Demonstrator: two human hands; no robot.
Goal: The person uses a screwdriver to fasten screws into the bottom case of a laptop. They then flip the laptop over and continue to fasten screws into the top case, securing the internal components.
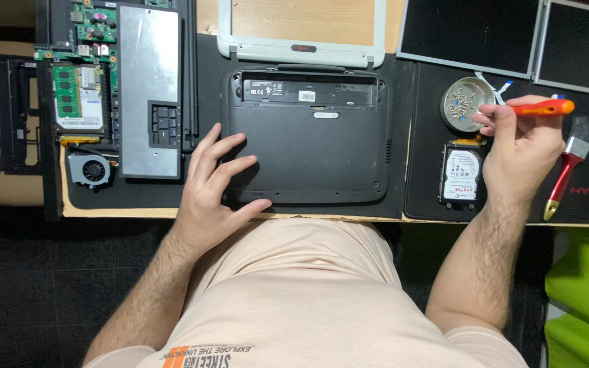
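Note:
A black laptop (315, 153) lies upside down on the desk mat in front of me, its battery bay open along the far edge. My left hand (214, 184) rests flat on the laptop's near left corner, fingers spread. My right hand (521, 146) holds an orange-handled screwdriver (545, 107), with its fingertips at the rim of a small round metal dish (459, 95) that contains several screws. Under the right hand lies a bare hard drive (459, 176).
A red-handled brush (570, 167) lies to the right. A dismantled laptop with green circuit board (80, 99), keyboard part (150, 88) and small fan (90, 169) fills the left. A pale screen bezel (301, 49) and two dark panels (472, 31) lie at the back.

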